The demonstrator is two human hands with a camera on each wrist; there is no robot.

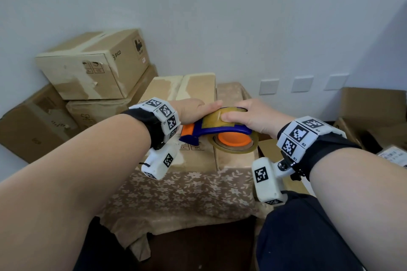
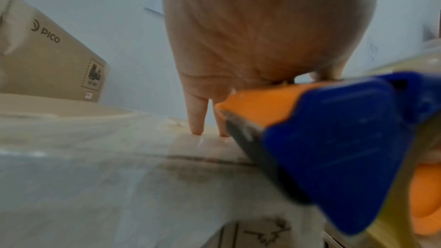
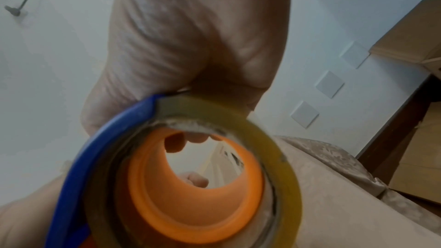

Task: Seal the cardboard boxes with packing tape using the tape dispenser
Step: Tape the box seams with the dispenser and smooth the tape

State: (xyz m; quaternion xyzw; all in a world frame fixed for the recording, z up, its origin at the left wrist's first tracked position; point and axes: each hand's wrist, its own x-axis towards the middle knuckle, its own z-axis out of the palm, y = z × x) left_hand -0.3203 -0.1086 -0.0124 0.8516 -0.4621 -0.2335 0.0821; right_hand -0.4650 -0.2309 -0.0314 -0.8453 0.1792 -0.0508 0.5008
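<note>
A blue and orange tape dispenser (image 1: 220,132) with a roll of yellowish clear tape (image 1: 233,141) hangs just above a cardboard box (image 1: 198,88) on the table. My right hand (image 1: 253,116) grips the dispenser from above, fingers curled over the roll (image 3: 274,157) and its blue frame (image 3: 95,148). My left hand (image 1: 198,109) lies flat beside the dispenser's front end. Its straight fingers (image 2: 197,118) touch the box top (image 2: 119,186), where a clear tape strip lies. The dispenser's toothed blade end (image 2: 334,148) sits close to the left palm.
Sealed cardboard boxes (image 1: 92,64) are stacked at the left against the wall, one marked PICO (image 2: 47,59). Open boxes (image 1: 372,112) stand at the right. The table wears a floral cloth (image 1: 187,193). Wall sockets (image 1: 301,83) are behind.
</note>
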